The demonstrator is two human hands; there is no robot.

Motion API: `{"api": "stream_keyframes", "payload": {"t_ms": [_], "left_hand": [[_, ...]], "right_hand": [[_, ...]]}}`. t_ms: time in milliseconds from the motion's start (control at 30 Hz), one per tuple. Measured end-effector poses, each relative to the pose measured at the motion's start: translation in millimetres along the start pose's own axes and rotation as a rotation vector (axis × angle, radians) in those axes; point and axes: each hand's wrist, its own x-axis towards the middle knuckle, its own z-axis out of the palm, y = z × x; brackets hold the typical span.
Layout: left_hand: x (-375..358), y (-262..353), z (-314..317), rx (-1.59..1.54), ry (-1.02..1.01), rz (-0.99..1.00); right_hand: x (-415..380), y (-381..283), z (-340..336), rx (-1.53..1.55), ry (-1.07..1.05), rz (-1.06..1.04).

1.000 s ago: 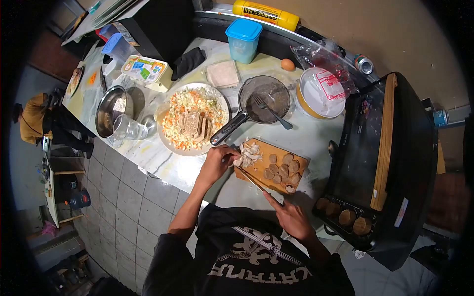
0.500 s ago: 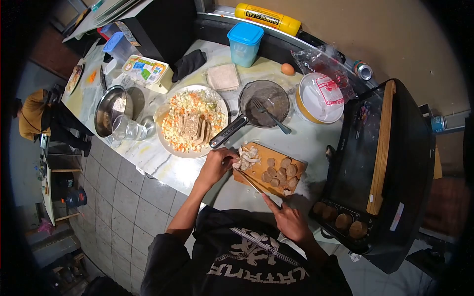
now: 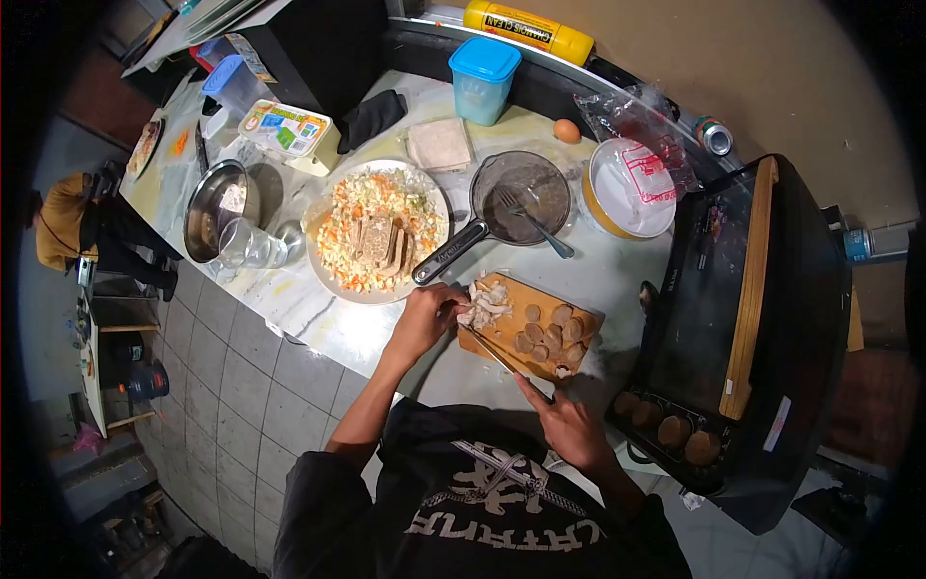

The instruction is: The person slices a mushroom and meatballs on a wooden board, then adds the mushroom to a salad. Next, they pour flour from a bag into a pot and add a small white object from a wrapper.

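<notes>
On a wooden cutting board (image 3: 526,367) lie a small pile of whitish shredded meat (image 3: 490,301) and several brown round slices (image 3: 552,338). My left hand (image 3: 426,318) is closed at the board's left edge, its fingertips pinching a bit of the whitish meat. My right hand (image 3: 571,429) grips a knife (image 3: 494,349), its blade slanting across the board's near left corner towards my left fingertips. Beyond my left hand is a plate (image 3: 335,289) heaped with diced vegetables (image 3: 347,207) and sliced brown blocks (image 3: 378,243).
Behind the board sits a dark pan (image 3: 497,207) with a fork (image 3: 531,222). A bowl (image 3: 603,207) under plastic, an egg (image 3: 566,130) and a blue-lidded container (image 3: 485,82) stand farther back. To the right is a black appliance (image 3: 762,338); at left, a metal bowl (image 3: 198,241) and another person (image 3: 92,227).
The view has shifted slightly. The knife blade has tilted and shows narrower beside the meat. My left hand stays pinched at the same spot on the board.
</notes>
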Motion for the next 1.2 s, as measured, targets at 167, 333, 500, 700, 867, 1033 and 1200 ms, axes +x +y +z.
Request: {"api": "stream_keyframes", "payload": {"t_ms": [167, 333, 500, 700, 867, 1033, 1200], "left_hand": [[-1, -2, 1, -0.014, 0.006, -0.008], [0, -2, 2, -0.036, 0.012, -0.017], [1, -2, 0, -0.024, 0.011, -0.007], [0, -5, 3, -0.077, 0.072, 0.046], [-2, -6, 4, -0.123, 0.078, 0.019], [-2, -4, -1, -0.051, -0.003, -0.022], [-7, -8, -2, -0.081, 0.027, -0.064]], "right_hand": [[1, 2, 1, -0.009, 0.014, -0.029], [3, 0, -3, -0.046, 0.033, -0.038], [3, -3, -11, -0.118, 0.050, -0.070], [4, -15, -24, -0.244, 0.043, -0.059], [3, -11, -20, -0.171, 0.064, -0.032], [2, -10, -22, -0.135, 0.028, 0.015], [-2, -4, -13, -0.117, 0.053, 0.001]]}}
